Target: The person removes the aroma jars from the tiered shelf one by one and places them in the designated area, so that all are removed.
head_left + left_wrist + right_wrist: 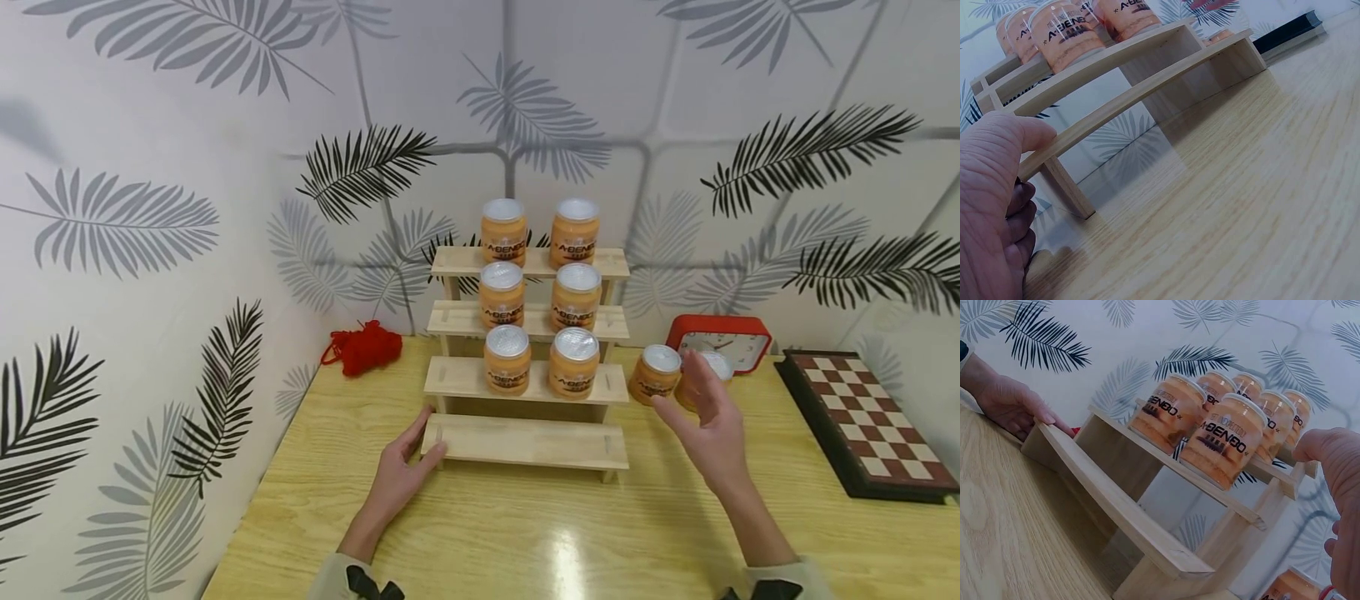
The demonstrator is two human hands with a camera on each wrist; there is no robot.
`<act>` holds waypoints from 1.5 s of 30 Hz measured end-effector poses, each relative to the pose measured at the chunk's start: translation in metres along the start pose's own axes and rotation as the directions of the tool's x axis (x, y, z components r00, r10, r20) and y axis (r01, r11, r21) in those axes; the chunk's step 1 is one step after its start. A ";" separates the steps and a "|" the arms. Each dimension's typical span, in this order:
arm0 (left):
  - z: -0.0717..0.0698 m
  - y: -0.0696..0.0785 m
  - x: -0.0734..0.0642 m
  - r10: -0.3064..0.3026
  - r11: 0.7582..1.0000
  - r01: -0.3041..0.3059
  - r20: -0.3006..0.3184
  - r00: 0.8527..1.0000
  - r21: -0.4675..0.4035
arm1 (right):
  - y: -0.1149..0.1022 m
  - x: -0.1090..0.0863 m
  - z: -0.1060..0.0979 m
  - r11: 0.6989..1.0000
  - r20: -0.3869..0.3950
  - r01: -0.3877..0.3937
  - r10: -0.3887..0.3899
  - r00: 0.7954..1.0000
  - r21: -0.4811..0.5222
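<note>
A stepped wooden shelf [525, 439] stands on the table, and its lowest step carries nothing. Each of the three upper steps bears two orange jars [507, 360] with silvery lids, labels facing forward. My left hand [405, 467] holds the left end of the lowest step. In the left wrist view its thumb [1038, 133] lies on top of the board and the other fingers curl below. My right hand [712, 433] is raised at the right, fingers spread from the thumb. Just beyond it are two more jars on the table, one jar [656, 375] beside another [717, 364] that it partly hides.
A red clock [757, 340] stands behind the two table jars. At the far right lies a checkered board [870, 417] with a dark edge. Red yarn [365, 347] sits left of the shelf. A leaf-patterned wall [420, 75] rises behind the table [480, 533].
</note>
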State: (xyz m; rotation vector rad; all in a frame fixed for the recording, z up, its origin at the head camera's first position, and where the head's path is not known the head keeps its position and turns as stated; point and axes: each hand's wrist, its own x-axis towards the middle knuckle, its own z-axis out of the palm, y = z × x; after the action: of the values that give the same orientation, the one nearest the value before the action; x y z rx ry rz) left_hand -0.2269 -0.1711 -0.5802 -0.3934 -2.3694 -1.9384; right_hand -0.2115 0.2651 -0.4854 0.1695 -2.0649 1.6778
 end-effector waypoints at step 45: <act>0.000 0.002 0.000 0.002 1.000 -0.001 0.006 1.000 -0.026 | -0.015 0.015 0.089 0.999 0.194 0.041 -0.044 0.980 0.018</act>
State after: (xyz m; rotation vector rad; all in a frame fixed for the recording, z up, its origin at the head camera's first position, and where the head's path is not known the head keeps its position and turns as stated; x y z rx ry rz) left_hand -0.2265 -0.1710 -0.5785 -0.4028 -2.3491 -1.9719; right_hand -0.2443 0.1800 -0.4781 0.3940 -2.1739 1.7092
